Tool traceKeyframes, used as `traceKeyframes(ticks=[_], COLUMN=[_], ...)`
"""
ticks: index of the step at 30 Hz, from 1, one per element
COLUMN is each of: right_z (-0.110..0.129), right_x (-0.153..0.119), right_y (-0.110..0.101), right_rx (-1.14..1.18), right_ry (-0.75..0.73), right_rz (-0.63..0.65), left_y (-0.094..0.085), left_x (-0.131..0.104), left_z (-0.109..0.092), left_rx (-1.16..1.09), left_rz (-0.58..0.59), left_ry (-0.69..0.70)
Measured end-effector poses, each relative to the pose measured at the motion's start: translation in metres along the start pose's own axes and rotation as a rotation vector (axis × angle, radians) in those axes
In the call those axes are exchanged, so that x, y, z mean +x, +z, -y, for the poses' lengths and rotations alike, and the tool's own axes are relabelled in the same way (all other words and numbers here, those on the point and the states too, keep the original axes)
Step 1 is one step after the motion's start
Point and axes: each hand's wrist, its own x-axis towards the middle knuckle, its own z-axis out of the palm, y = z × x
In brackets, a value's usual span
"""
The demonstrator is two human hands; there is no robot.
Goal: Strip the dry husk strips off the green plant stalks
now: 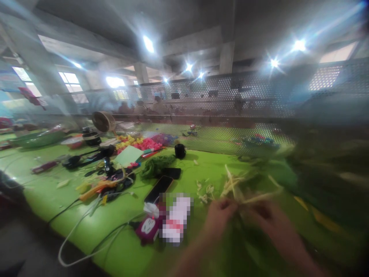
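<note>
My left hand point(220, 213) is closed, fingers pinched together, at the near end of some long pale yellow strips point(229, 182). Close beside it on the right, my right hand point(263, 215) is also closed on the strips, which stick out between and above both hands. The picture is smeared here, so I cannot tell what the strips are made of. Small pale scraps point(209, 190) lie on the bright green table point(121, 227) just left of the strips.
Left of my hands are a dark phone point(158, 189), a purple pouch point(148, 229), a black cup point(180, 151) and green netting point(158, 165). An orange-handled tool point(96, 190) trails a cable. Pink and yellow pieces point(147, 144) lie before a perforated metal screen point(201, 134).
</note>
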Motion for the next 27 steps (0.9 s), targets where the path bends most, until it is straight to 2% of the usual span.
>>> traceKeyframes(ticks=[4,8,15,21,27], right_z=[0.008,0.000,-0.004,-0.017,-0.032], right_x=[0.000,0.002,0.009,-0.004,-0.008], right_y=[-0.007,-0.004,0.005,0.024,0.030], right_rx=[0.097,0.113,0.174,-0.080,-0.266], right_ry=[0.025,0.020,0.133,-0.012,-0.159], right_rz=[-0.098,-0.059,-0.015,0.146,0.186], left_y=[0.002,-0.002,-0.004,-0.001,0.000], left_x=[-0.001,0.002,0.006,0.003,0.001], left_z=[0.001,0.004,0.004,0.002,0.003], left_rx=[0.044,-0.060,-0.156,-0.137,-0.143], left_rz=[0.000,-0.056,-0.110,-0.121,-0.125], left_ry=[-0.010,0.014,0.004,0.030,0.009])
